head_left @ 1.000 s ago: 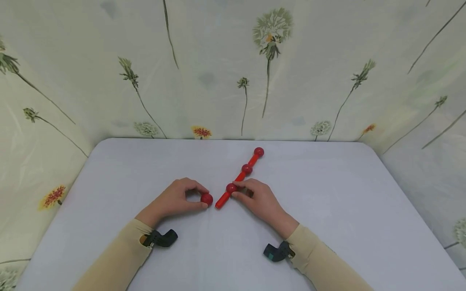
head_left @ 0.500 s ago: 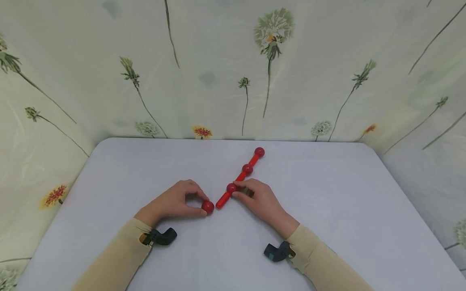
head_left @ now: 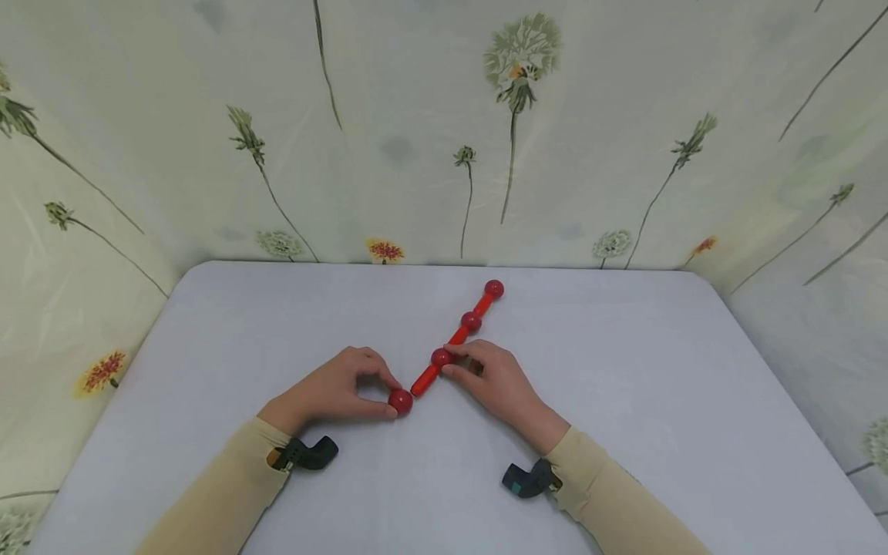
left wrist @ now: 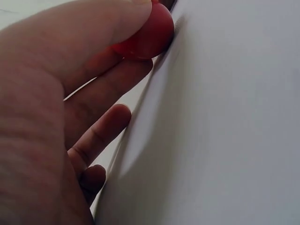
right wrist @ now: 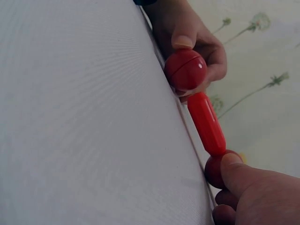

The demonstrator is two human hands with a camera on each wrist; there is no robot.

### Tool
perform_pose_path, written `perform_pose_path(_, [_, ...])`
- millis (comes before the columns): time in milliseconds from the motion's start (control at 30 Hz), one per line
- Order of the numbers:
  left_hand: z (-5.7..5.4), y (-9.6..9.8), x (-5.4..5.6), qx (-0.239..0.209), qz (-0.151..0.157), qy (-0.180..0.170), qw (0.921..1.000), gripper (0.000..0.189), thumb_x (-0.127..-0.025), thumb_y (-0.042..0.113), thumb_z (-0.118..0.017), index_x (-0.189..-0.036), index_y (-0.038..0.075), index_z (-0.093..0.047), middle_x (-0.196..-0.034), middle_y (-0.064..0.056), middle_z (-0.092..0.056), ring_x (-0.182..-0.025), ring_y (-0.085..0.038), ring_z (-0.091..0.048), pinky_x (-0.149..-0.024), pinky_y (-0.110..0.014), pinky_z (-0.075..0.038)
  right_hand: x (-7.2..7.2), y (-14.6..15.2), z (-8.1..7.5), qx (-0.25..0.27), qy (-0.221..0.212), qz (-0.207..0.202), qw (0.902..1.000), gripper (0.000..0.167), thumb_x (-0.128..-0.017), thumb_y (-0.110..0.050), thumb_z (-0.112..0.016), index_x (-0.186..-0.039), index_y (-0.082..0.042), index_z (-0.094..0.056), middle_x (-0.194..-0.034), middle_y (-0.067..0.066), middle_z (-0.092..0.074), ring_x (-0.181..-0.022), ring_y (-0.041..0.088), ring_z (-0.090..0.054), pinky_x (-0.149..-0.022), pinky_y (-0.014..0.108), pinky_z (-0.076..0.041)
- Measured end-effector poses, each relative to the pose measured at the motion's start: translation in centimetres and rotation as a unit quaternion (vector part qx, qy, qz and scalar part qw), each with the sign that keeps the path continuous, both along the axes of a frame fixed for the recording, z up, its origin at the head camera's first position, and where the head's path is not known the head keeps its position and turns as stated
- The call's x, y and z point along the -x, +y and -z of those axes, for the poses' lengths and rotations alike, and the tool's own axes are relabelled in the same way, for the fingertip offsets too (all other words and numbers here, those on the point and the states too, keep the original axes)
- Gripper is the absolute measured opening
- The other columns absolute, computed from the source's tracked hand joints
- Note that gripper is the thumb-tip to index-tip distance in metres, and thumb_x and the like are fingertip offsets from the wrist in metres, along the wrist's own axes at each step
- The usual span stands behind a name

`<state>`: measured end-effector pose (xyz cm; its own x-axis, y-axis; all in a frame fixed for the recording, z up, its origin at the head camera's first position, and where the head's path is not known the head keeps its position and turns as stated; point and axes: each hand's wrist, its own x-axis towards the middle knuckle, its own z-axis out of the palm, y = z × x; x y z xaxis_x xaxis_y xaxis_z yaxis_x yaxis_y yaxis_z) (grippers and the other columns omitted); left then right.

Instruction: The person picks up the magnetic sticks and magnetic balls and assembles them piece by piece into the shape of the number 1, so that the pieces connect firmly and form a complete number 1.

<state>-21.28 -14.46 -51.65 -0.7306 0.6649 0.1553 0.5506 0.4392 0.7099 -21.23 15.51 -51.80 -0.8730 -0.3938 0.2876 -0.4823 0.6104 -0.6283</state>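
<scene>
A chain of red balls and red rods lies slantwise across the table's middle. My right hand [head_left: 496, 381] pinches its nearest ball [head_left: 441, 358] between thumb and fingers. From that ball a faceted red rod [head_left: 425, 381] points toward the lower left, its end free. My left hand [head_left: 340, 389] pinches a loose red ball [head_left: 400, 401] right by the rod's tip. A thin seam line runs round this ball [right wrist: 187, 69] in the right wrist view. In the left wrist view, the thumb covers part of the ball [left wrist: 157, 35], which sits low over the white surface.
Farther up the chain are a middle ball [head_left: 471, 321] and an end ball [head_left: 494, 289], joined by a rod [head_left: 483, 305]. A white table [head_left: 624, 347] lies beneath, with a flower-printed curtain [head_left: 416, 116] behind and at both sides.
My left hand has brought its ball nearer to me and slightly right, from beside the rod to just below its tip. My right hand and the chain stay put.
</scene>
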Motion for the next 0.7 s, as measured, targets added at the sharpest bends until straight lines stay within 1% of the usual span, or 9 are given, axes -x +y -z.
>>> perform_pose_path(100, [-0.08, 0.15, -0.1, -0.001, 0.004, -0.002, 1.0, 0.025, -0.078, 0.054, -0.079, -0.099, 0.042, -0.072, -0.1, 0.021, -0.062, -0.1, -0.003, -0.055, -0.084, -0.034, -0.048, 0.0, -0.02, -0.08, 0.001, 0.001, -0.001, 1.0, 0.035, -0.088, -0.031, -0.076, -0.121, -0.021, -0.07, -0.088, -0.015, -0.06, -0.072, 0.006, -0.054, -0.064, 0.025, -0.049])
perform_pose_path(200, [-0.15, 0.22, -0.21, 0.001, 0.001, -0.004, 1.0, 0.024, -0.078, 0.054, -0.079, -0.099, 0.042, -0.072, -0.1, 0.021, -0.062, -0.1, -0.003, -0.055, -0.084, -0.034, -0.049, 0.01, -0.06, -0.14, 0.0, 0.0, -0.001, 1.0, 0.035, -0.088, -0.031, -0.076, -0.121, -0.021, -0.07, -0.087, -0.015, -0.059, -0.072, 0.006, -0.054, -0.064, 0.025, -0.049])
perform_pose_path(433, [0.0, 0.41, -0.29, 0.01, -0.008, 0.008, 0.9999, 0.025, -0.079, 0.055, -0.077, -0.1, 0.042, -0.073, -0.1, 0.022, -0.061, -0.099, -0.002, -0.054, -0.083, -0.033, -0.048, 0.0, -0.02, -0.13, -0.001, 0.001, 0.001, 1.0, 0.035, -0.088, -0.03, -0.077, -0.121, -0.021, -0.07, -0.088, -0.015, -0.06, -0.072, 0.006, -0.054, -0.064, 0.025, -0.049])
perform_pose_path(567, [-0.12, 0.51, -0.41, 0.006, -0.007, 0.007, 0.9999, 0.025, -0.08, 0.052, -0.078, -0.101, 0.04, -0.074, -0.1, 0.022, -0.062, -0.098, -0.002, -0.055, -0.082, -0.033, -0.049, -0.01, -0.03, -0.12, 0.0, 0.0, 0.001, 1.0, 0.035, -0.088, -0.03, -0.077, -0.121, -0.021, -0.07, -0.089, -0.015, -0.061, -0.073, 0.006, -0.054, -0.065, 0.025, -0.049])
perform_pose_path(700, [-0.13, 0.51, -0.46, 0.008, -0.011, 0.004, 0.9999, 0.024, -0.079, 0.052, -0.079, -0.1, 0.041, -0.074, -0.1, 0.022, -0.062, -0.098, -0.001, -0.055, -0.082, -0.033, -0.048, -0.04, -0.05, -0.11, 0.003, 0.002, -0.001, 1.0, 0.036, -0.088, -0.03, -0.077, -0.121, -0.022, -0.07, -0.09, -0.016, -0.061, -0.074, 0.006, -0.055, -0.065, 0.025, -0.049])
